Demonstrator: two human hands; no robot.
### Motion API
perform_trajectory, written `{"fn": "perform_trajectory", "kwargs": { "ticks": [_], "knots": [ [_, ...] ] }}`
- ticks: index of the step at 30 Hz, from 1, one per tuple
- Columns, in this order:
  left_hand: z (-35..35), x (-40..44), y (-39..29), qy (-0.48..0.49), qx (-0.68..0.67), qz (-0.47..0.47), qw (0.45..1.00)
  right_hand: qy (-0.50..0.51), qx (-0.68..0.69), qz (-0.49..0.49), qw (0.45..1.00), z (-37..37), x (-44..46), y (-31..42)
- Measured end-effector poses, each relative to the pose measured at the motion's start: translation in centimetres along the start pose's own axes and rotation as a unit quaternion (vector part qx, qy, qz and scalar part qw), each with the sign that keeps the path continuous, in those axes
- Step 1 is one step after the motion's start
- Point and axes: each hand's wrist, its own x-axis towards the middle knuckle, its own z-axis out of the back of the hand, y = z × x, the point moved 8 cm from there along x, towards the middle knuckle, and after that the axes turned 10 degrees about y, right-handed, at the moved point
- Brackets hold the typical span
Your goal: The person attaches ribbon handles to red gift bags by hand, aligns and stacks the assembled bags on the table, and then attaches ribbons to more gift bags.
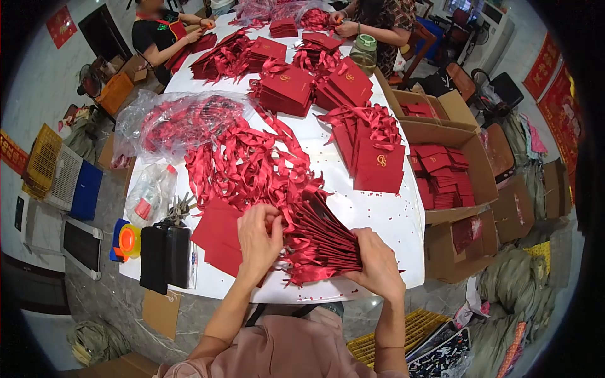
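My right hand grips the outer edge of a fanned stack of red paper gift bags, thumb on the near side. Red ribbon handles hang out of the stack's left side. Just left of these ribbons is my left hand, its fingers curled in towards the thumb; whether a ribbon is between them cannot be made out. Beneath and beside that hand lie flat red bags. A loose heap of red ribbons spreads beyond both hands.
Finished-looking bag stacks and a gold-lettered bag pile stand farther up the white table. A ribbon-filled plastic bag lies left. Black pouch and orange tape sit near-left. Boxes flank the right; two people work beyond.
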Motion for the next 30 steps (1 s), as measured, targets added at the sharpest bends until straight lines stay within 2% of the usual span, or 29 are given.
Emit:
{"fn": "perform_trajectory", "kwargs": {
  "ticks": [2, 4, 6, 8, 13, 15, 16, 17, 18, 19, 21, 24, 25, 26, 28, 30],
  "knots": [
    [-0.2, 0.6, 0.8, 0.010, 0.012, 0.020, 1.000, 0.002, -0.002, 0.000, 1.000, -0.1, 0.0, -0.1],
    [-0.6, 1.3, 0.2, 0.012, -0.054, -0.071, 0.996, 0.009, 0.003, -0.014, 1.000, -0.3, 0.0, -0.4],
    [-1.3, 1.7, 0.1, 0.039, -0.055, -0.070, 0.995, 0.003, 0.004, -0.006, 1.000, -0.1, 0.0, -0.2],
    [-3.0, 2.1, 0.0, 0.105, -0.083, -0.099, 0.986, -0.003, 0.003, 0.003, 1.000, 0.1, 0.1, 0.0],
    [-2.6, 1.6, -0.4, 0.070, -0.048, -0.067, 0.994, 0.003, 0.004, 0.003, 1.000, -0.1, 0.0, -0.3],
    [-2.6, 1.0, 0.7, 0.083, -0.075, -0.001, 0.994, 0.003, 0.007, 0.003, 1.000, -0.1, 0.0, -0.2],
    [-3.0, 0.4, 2.0, 0.062, -0.127, 0.018, 0.990, 0.003, 0.009, 0.005, 1.000, -0.1, 0.0, -0.2],
    [-3.9, 0.0, 3.5, 0.064, -0.299, 0.061, 0.950, 0.002, 0.010, 0.004, 1.000, -0.1, 0.0, -0.2],
    [-5.0, -0.5, 5.0, 0.063, -0.461, 0.102, 0.879, 0.004, 0.007, 0.003, 1.000, -0.1, 0.0, -0.2],
    [-5.6, -1.0, 7.3, 0.068, -0.471, 0.124, 0.871, 0.005, 0.004, 0.003, 1.000, -0.1, 0.0, -0.2],
    [-3.4, -0.5, 7.2, 0.018, -0.287, 0.079, 0.954, 0.004, 0.005, 0.004, 1.000, -0.1, 0.0, -0.2],
    [-0.6, 0.4, 5.2, -0.053, -0.114, 0.083, 0.989, 0.005, 0.006, 0.005, 1.000, -0.2, 0.0, -0.3],
    [0.4, 1.2, 3.6, -0.077, -0.065, 0.030, 0.994, 0.007, 0.004, 0.005, 1.000, -0.2, -0.1, -0.4],
    [0.5, 2.0, 3.6, -0.077, -0.064, 0.029, 0.995, 0.006, 0.005, 0.004, 1.000, -0.2, -0.1, -0.4],
    [-0.3, 3.6, 0.9, -0.002, -0.001, -0.129, 0.992, 0.004, 0.010, 0.005, 1.000, -0.1, -0.1, -0.3],
    [-2.9, 4.7, 1.4, 0.111, -0.203, -0.055, 0.971, 0.005, 0.010, 0.006, 1.000, -0.1, -0.1, -0.4]
  ]
}}
